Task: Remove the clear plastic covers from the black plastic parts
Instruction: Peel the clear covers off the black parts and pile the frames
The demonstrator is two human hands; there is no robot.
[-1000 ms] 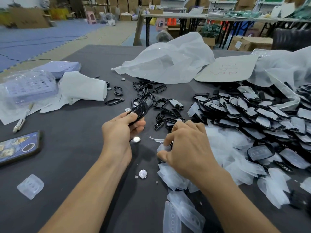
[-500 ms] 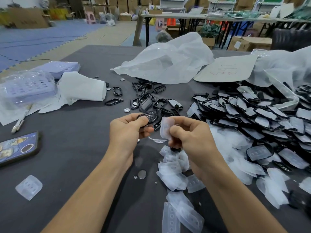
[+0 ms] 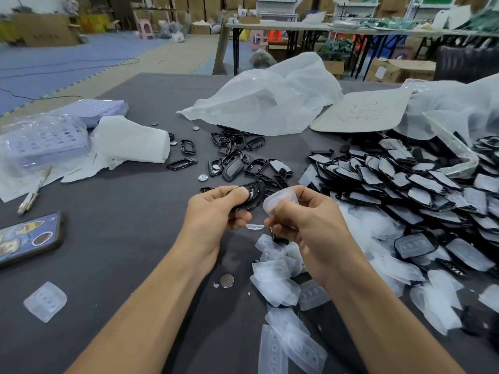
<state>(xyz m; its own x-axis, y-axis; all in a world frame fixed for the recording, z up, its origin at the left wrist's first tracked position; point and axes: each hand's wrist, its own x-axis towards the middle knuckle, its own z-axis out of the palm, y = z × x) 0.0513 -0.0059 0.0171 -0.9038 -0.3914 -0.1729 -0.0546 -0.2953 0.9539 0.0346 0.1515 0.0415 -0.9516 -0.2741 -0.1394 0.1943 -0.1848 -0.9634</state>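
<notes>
A black plastic part (image 3: 252,194) sits pinched in the left hand (image 3: 216,211), just beside the clear cover (image 3: 278,202) pinched by the right hand (image 3: 307,225), with peeled covers (image 3: 275,282) heaped below the right wrist.

A glossy black plastic part (image 3: 258,191) and a cloudy, smooth clear plastic cover (image 3: 278,198), above a matt grey, cloth-like table (image 3: 121,252); the coin cell (image 3: 226,280) is bright metal, the bag (image 3: 270,98) thin crinkled plastic film.
</notes>
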